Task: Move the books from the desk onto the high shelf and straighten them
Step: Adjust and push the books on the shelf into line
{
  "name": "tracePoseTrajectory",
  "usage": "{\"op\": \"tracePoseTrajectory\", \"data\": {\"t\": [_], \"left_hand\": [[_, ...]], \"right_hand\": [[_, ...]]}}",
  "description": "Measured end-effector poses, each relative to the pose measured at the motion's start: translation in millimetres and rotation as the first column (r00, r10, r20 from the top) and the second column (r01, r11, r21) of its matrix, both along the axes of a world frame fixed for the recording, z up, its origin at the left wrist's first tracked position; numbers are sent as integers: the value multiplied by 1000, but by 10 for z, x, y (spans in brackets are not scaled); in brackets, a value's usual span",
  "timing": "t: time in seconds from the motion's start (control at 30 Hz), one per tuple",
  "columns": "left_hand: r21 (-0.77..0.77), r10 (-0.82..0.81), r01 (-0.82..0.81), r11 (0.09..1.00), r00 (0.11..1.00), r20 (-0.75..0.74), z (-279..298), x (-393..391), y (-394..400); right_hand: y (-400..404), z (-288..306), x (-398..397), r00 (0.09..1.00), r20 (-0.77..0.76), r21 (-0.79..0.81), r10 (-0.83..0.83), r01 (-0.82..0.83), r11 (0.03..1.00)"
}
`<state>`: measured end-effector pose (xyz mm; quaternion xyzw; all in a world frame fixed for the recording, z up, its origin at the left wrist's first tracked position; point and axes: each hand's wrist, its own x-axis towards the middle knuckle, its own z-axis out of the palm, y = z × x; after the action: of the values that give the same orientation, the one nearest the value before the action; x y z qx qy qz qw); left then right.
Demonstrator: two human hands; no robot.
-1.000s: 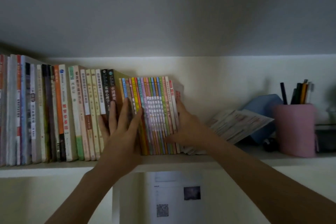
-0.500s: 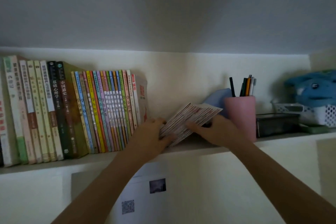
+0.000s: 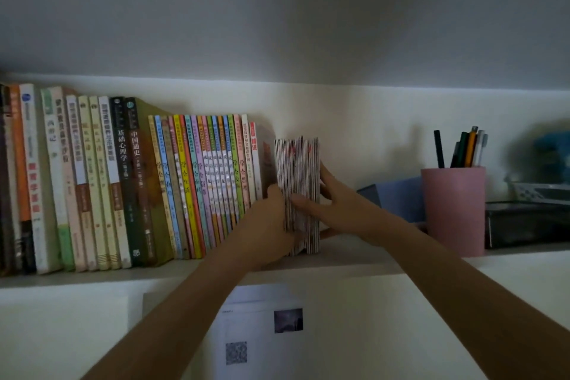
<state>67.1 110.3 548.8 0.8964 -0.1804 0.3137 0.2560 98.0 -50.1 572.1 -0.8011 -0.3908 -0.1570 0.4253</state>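
The bundle of thin booklets (image 3: 297,191), half a second ago slanted toward the pink pen cup (image 3: 452,210) at frame right, now stands upright on the high shelf (image 3: 354,256) at frame centre. The left hand (image 3: 271,222) and right hand (image 3: 339,203) clamp its sides, fingers curled round it. A slight gap separates it from the book row (image 3: 197,182); closing that gap remains.

The left hand (image 3: 265,225) covers the lower left side of the bundle of thin books (image 3: 297,191), and its fingers lie out of sight behind them. The row of books (image 3: 123,188) is cut off by the picture's left edge, and most spine titles are too blurred to read. At the right edge a blue object (image 3: 552,153) is dim, blurred and cropped.
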Motion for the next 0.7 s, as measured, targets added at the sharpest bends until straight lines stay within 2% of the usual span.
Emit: {"op": "tracePoseTrajectory", "data": {"t": [0.07, 0.23, 0.3, 0.43, 0.5, 0.57, 0.63, 0.7], "left_hand": [[93, 35, -33, 995, 999, -22, 68, -33, 86], [-75, -27, 32, 997, 998, 65, -40, -109, 164], [-89, -15, 25, 996, 994, 104, -77, -102, 196], [61, 194, -216, 974, 946, 260, 71, -174, 275], [73, 243, -280, 957, 915, 322, 187, -234, 252], [49, 164, -211, 976, 870, 465, 345, -274, 187], [115, 4, -87, 990, 812, 584, 528, -256, 127], [278, -62, -103, 955, 847, 528, 692, -142, 116]], "right_hand": [[-41, -69, 92, 999, -7, -56, 37, -37, 998], [-36, -73, 212, 996, -12, -115, 94, -95, 989], [-2, -29, 223, 993, 18, -148, 114, -110, 983], [31, -75, 290, 997, -16, -138, 71, -72, 988], [34, -128, 329, 998, -26, -137, 60, -63, 989], [10, -140, 338, 997, -41, -145, 65, -70, 987], [-65, -122, 344, 993, -85, -143, 83, -95, 985], [-175, -126, 342, 987, -127, -155, 96, -115, 981]]}}
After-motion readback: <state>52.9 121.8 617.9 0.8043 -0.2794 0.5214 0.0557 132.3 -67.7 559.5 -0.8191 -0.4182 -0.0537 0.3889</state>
